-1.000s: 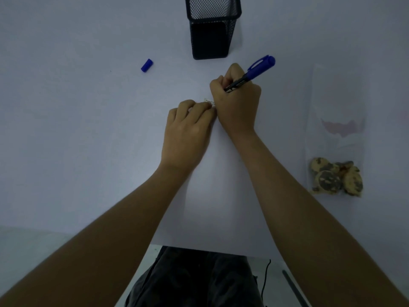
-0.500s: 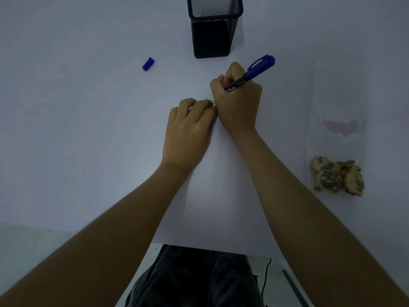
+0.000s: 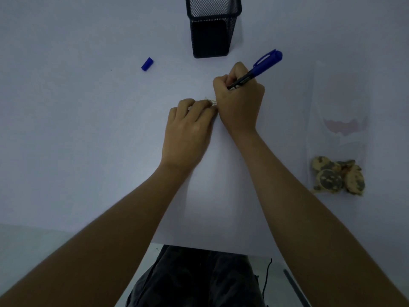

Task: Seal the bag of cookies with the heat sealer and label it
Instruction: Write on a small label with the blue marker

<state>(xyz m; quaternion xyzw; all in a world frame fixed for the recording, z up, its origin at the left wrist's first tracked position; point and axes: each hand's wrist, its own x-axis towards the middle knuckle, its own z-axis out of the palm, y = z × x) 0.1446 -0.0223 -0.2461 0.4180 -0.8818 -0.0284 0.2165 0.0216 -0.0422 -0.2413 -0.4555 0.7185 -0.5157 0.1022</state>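
Observation:
My right hand [image 3: 240, 100] grips a blue marker [image 3: 257, 68], tip down on a small white label [image 3: 212, 101] that is mostly hidden between my hands. With curled fingers, my left hand [image 3: 188, 129] presses the label's left edge onto the white table [image 3: 77, 140]. At the right lies the clear bag of cookies [image 3: 338, 134], flat on the table, with several cookies [image 3: 337, 177] bunched at its near end. Neither hand touches the bag. No heat sealer is in view.
A black mesh pen holder [image 3: 211, 27] stands at the back, just beyond my right hand. The marker's blue cap [image 3: 147, 64] lies loose to the left. The table's near edge runs below my forearms, with my lap and a thin black cable [image 3: 266, 278] beneath it.
Both hands stay in place on the label. The marker has barely shifted; the view has moved slightly.

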